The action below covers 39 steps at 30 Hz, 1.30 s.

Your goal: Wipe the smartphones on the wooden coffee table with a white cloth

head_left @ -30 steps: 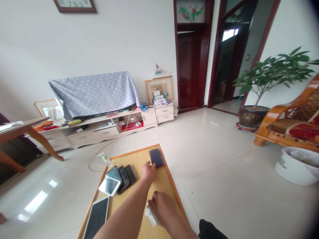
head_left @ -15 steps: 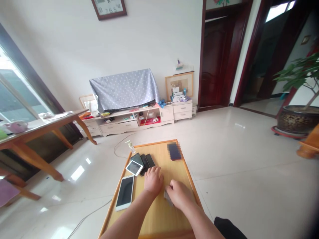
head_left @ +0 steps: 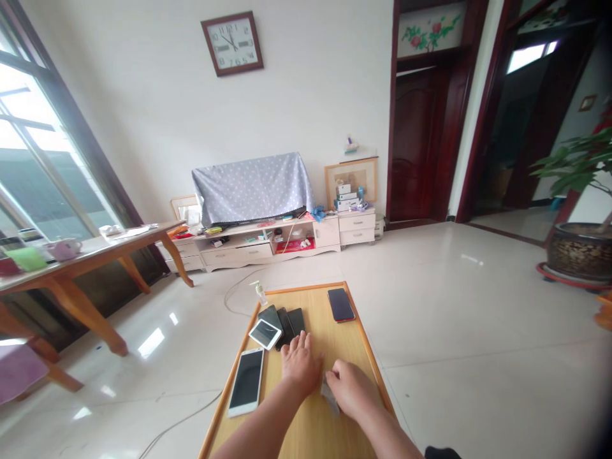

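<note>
Since half a second ago: barely shifted. Left hand flat, open on light wooden surface, just short of dark phones. Right hand pinches crumpled grey-white wipe beside it.

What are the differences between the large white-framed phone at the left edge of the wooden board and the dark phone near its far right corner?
The white-framed phone is the bigger one in the picture, with a pale border around its dark screen; the dark phone has a reddish edge. The white-framed phone lies close to the left hand; the dark phone lies apart, farther away. Both lie flat, screens up, on the wooden board.
</note>
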Available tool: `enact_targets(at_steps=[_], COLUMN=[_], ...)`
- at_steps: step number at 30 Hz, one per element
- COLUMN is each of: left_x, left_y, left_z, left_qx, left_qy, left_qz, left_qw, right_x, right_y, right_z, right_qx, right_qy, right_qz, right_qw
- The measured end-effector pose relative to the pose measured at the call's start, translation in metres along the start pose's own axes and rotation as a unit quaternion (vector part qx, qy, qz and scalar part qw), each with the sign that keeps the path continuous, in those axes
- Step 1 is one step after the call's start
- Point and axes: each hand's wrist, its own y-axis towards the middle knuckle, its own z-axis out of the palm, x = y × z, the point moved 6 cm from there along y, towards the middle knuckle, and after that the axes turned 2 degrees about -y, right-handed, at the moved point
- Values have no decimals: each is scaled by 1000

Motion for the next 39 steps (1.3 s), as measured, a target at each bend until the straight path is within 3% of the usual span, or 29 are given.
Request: enact_targets(at_steps=[5,10,20,24,28,33,39], left_x=[-4,-18,-10,11,29,35,45], left_y=[-6,-21,-78,-87,-84,-93,-128], left_z=[-1,3,-7,-13,-10,-16,-32], left_qx=[13,15,-16,-74,-54,-43,6], left_qy=[-16,-28,-68,-72,-65,-55,-48], left_qz=[-15,26,86,8,-76,-79,-72], left_qw=[1000,999,994,995,994,994,996], right_x=[-1,-3,-12,-6,8,23,22], right_y=[0,1,2,-2,-15,-37,-51], right_z=[-2,-3,-2,-5,3,17,3], right_qx=[7,-5,12,-1,-19,-38,-88], right_qy=[0,7,23,27,23,5,-42], right_qz=[2,-2,7,7,-46,-117,-82], right_qw=[1000,1000,1000,1000,998,992,992])
